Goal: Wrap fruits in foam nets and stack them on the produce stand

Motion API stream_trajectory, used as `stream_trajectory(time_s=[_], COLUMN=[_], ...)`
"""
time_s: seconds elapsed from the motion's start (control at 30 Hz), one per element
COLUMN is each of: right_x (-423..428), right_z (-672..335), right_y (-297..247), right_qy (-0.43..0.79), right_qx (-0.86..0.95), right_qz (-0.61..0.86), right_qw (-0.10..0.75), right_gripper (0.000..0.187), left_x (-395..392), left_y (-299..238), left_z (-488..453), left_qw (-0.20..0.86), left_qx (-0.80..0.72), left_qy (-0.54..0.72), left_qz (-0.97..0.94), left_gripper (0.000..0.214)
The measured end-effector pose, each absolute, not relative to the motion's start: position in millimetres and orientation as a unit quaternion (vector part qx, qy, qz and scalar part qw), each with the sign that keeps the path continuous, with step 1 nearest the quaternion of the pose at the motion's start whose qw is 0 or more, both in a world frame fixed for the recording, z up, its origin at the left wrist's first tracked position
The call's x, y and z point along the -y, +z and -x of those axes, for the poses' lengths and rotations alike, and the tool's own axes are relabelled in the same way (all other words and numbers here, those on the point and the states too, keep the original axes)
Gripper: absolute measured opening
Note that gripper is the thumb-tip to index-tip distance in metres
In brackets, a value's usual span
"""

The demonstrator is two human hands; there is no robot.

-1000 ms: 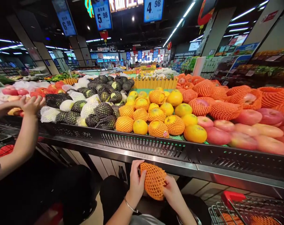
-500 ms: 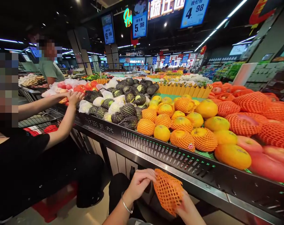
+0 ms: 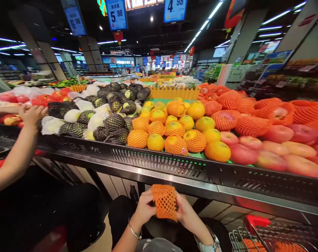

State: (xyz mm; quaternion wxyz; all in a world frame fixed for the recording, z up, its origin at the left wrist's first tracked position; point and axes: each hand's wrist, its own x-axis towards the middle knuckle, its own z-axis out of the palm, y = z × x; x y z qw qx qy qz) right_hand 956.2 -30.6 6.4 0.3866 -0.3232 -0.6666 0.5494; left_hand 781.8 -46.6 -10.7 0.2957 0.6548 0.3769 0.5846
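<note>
An orange foam fruit net (image 3: 164, 203) is held between my two hands above my lap, its open weave facing me. My left hand (image 3: 145, 205), with a bangle at the wrist, pinches its left side. On the other side my right hand (image 3: 184, 207) grips the net's edge, fingers partly hidden behind it. I see no fruit through the mesh. Just beyond my hands, in a black display tray (image 3: 159, 159), lie orange citrus fruits (image 3: 155, 142), some bare and some in nets like this one.
Red apples (image 3: 244, 153) and netted fruit (image 3: 249, 120) fill the tray's right side. Dark-netted fruits (image 3: 113, 123) lie to the left. A co-worker's hand (image 3: 31, 112) reaches over fruit at far left. A shopping cart (image 3: 256, 224) with orange nets stands at lower right.
My view has turned to the right, bringing the cart into sight. The net, stretched long before, is now shorter and upright, with my hands level on both sides of it.
</note>
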Motion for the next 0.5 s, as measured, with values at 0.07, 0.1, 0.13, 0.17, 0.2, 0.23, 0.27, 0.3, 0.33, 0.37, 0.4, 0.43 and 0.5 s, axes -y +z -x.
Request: stream_trajectory(time_s=[0.07, 0.1, 0.13, 0.17, 0.2, 0.23, 0.27, 0.3, 0.33, 0.37, 0.4, 0.43, 0.5], right_x=[28.9, 28.4, 28.3, 28.5, 29.0, 29.6, 30.1, 30.3, 29.9, 28.6, 26.3, 22.5, 10.2], right_z=[-960.0, -962.2, -964.2, -965.8, -966.8, -967.5, -968.2, -969.5, -971.9, -976.2, -982.7, -991.6, -1015.7], right_y=[0.9, -2.4, -5.4, -8.0, -9.9, -10.9, -10.7, -8.9, -5.2, 1.0, 9.5, 20.5, 47.9], right_qy=[0.548, 0.542, 0.532, 0.522, 0.513, 0.502, 0.487, 0.468, 0.442, 0.407, 0.359, 0.299, 0.156], right_qx=[0.622, 0.61, 0.609, 0.616, 0.629, 0.644, 0.661, 0.681, 0.706, 0.734, 0.759, 0.777, 0.772], right_qz=[0.337, 0.342, 0.345, 0.346, 0.344, 0.338, 0.331, 0.324, 0.318, 0.312, 0.309, 0.313, 0.349], right_qw=[0.446, 0.466, 0.476, 0.476, 0.472, 0.468, 0.465, 0.459, 0.453, 0.445, 0.447, 0.458, 0.508], right_gripper=[0.039, 0.035, 0.031, 0.029, 0.03, 0.032, 0.034, 0.035, 0.035, 0.033, 0.029, 0.025, 0.019], left_x=[38.1, 33.8, 30.0, 26.9, 24.8, 23.5, 23.0, 22.9, 23.0, 22.9, 22.5, 21.7, 19.3], left_y=[-17.8, -21.3, -24.5, -27.0, -28.6, -29.4, -29.4, -28.8, -27.9, -26.9, -25.9, -25.1, -23.5], left_z=[-783.1, -784.0, -785.3, -787.0, -788.9, -791.1, -793.2, -795.0, -796.4, -797.0, -796.9, -795.9, -792.5], left_qw=[0.298, 0.302, 0.309, 0.322, 0.34, 0.361, 0.381, 0.4, 0.417, 0.433, 0.448, 0.461, 0.476], left_qx=[-0.411, -0.432, -0.45, -0.462, -0.469, -0.472, -0.472, -0.472, -0.473, -0.475, -0.476, -0.477, -0.474], left_qy=[0.621, 0.633, 0.638, 0.634, 0.62, 0.604, 0.591, 0.584, 0.587, 0.598, 0.616, 0.636, 0.673], left_qz=[-0.597, -0.567, -0.543, -0.53, -0.529, -0.532, -0.532, -0.526, -0.508, -0.479, -0.44, -0.394, -0.311], left_gripper=[0.027, 0.033, 0.038, 0.039, 0.038, 0.037, 0.036, 0.038, 0.042, 0.046, 0.048, 0.048, 0.045])
